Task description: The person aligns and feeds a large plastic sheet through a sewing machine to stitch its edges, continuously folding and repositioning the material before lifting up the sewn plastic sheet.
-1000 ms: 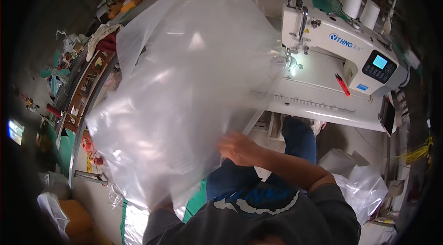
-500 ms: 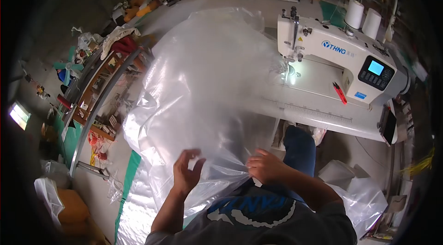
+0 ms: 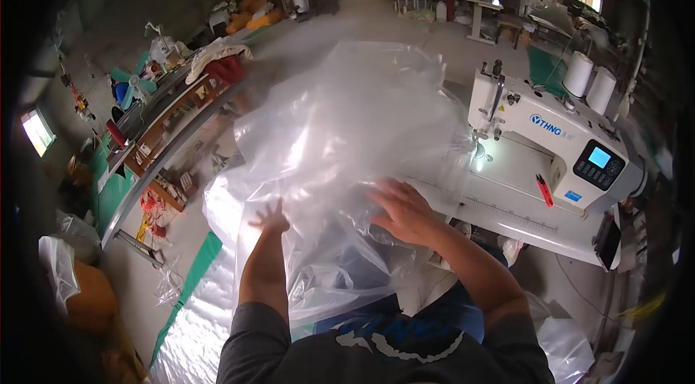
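A large translucent plastic sheet (image 3: 362, 109) spreads over my lap and up to the needle area of the white sewing machine (image 3: 543, 123). My left hand (image 3: 271, 219) has its fingers spread against the sheet's left part. Further right, my right hand (image 3: 402, 210) lies on the sheet with its fingers apart, near the front edge of the machine bed (image 3: 499, 214). Neither hand grips anything. Red snips (image 3: 544, 191) lie on the bed, under the machine's arm.
White thread cones (image 3: 578, 74) stand behind the machine. A phone (image 3: 607, 241) is at the bed's right end. On the left are a curved metal rail (image 3: 156, 156) and a fan (image 3: 134, 86). Silvery sheeting (image 3: 199, 322) covers the floor at lower left.
Both hands have moved forward over the sheet, and my right hand has let go of the gathered plastic. The sheet's near part has shifted and crumpled. The camera view has tilted up.
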`<state>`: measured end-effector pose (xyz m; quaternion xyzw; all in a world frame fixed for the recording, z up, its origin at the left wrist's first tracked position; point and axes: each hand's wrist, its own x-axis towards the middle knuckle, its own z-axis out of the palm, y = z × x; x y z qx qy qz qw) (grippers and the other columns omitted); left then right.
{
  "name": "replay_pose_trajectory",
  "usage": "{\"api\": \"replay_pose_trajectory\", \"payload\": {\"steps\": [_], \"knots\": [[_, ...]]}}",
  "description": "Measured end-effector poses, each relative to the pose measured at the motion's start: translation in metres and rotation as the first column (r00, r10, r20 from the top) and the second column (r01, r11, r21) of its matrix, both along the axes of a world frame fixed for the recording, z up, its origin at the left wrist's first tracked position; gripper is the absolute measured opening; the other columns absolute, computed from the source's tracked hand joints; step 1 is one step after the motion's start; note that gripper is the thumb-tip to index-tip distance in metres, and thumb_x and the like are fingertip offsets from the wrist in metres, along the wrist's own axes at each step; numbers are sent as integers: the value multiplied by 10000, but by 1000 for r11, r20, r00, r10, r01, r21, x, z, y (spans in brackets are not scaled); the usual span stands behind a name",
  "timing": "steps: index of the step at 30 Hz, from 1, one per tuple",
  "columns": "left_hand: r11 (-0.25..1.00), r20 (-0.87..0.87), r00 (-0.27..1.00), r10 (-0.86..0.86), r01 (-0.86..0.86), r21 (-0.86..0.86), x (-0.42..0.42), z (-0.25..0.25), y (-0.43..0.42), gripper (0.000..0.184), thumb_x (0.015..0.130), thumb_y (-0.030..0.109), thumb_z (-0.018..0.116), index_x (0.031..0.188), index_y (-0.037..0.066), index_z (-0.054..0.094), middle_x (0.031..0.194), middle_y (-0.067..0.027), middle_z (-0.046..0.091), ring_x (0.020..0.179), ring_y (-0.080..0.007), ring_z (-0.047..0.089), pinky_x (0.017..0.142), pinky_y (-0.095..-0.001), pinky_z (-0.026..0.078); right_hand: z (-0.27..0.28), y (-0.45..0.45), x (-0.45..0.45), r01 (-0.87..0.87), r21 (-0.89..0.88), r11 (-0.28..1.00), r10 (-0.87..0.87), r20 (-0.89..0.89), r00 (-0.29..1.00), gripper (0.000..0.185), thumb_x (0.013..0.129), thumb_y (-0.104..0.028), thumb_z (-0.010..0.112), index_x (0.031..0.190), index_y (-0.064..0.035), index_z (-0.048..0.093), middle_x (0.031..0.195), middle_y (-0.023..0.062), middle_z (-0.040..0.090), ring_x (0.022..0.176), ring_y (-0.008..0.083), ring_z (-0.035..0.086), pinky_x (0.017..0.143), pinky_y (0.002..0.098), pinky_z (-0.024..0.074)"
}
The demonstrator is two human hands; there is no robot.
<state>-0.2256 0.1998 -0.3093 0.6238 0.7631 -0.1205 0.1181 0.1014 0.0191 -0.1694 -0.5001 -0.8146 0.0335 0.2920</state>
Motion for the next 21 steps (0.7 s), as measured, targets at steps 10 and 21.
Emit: {"api": "replay_pose_trajectory", "payload": {"steps": [10,21], "knots": [[454,473,704,-530,-235,859,-2,70,-26,953,672,45,783,1447,52,228,1429,-202,327,1231,-362,448,997,-401,407,-34,136,-46,249,-157,956,-158,437,885,911,784,-341,708,1499,-290,145,1526,183,154,1324,511,247,1016,693,227],[46,7,423,-906,81,996,4,215,57,183,750,-77,503,900,4,570,1264,-206,535,1163,-376,514,993,-431,395,-15,159,-52,388,9,922,-375,272,886,776,851,-282,589,1499,-282,162,1521,185,170,1344,469,237,1031,709,150]]}}
